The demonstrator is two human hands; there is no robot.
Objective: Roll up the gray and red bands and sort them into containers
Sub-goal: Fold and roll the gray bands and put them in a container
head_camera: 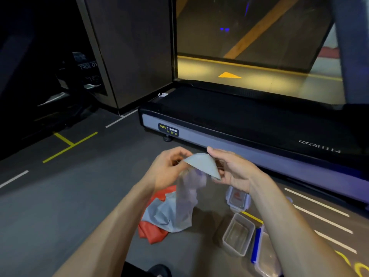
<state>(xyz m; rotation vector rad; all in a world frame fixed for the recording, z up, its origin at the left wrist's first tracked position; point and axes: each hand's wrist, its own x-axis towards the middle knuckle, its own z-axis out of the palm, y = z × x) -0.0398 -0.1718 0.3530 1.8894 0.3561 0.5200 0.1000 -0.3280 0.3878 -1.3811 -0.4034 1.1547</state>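
Floor (60, 196), seemingly open beside gray band (201, 164).

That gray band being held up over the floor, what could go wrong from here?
1. The gray band is only pinched at its top edge by the left hand and right hand, so it might slip and unroll.
2. Its loose tail hangs onto the pile below and could drag the red band along.
3. The open container looks small, so a loose roll may not fit.
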